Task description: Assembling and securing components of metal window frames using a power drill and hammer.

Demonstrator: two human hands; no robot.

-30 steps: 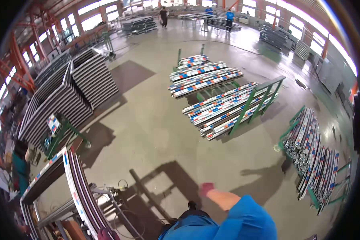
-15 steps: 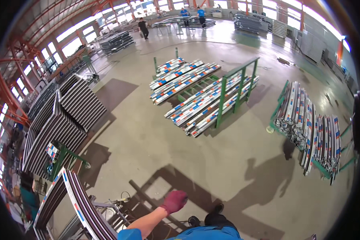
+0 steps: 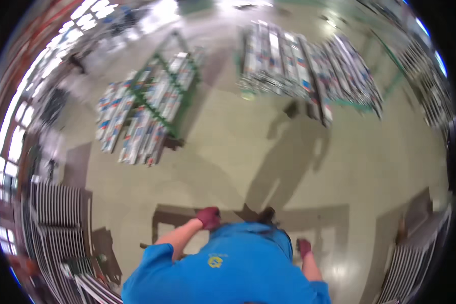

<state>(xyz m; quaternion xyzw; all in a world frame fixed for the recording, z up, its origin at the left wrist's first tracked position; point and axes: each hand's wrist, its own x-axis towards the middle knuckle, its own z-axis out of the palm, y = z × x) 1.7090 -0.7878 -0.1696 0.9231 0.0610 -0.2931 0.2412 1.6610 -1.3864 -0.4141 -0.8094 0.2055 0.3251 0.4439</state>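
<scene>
My left hand (image 3: 209,217), in a dark red glove, hangs in front of my waist with its fingers curled in and nothing seen in them. Lower on the other side is my right hand (image 3: 303,247), gloved alike; motion blur hides how its fingers lie. Neither hand touches anything. Ahead to the right, bundled long profiles (image 3: 276,61) with white, blue and red wrapping rest on a green rack. A second green-framed cart (image 3: 159,114) at the left carries more profiles (image 3: 147,131).
Stacked frames with dark and light bars (image 3: 58,205) stand along the left. Further frames (image 3: 405,268) stand at the lower right. White-edged frames (image 3: 93,289) lie at the lower left. Shadows fall across the beige floor (image 3: 213,167). A dark-clothed person (image 3: 77,63) is far left, blurred.
My view has swung right and tipped down, so the racks sit further left. My right hand and blue shirt now show. My left hand still hangs curled in front of me.
</scene>
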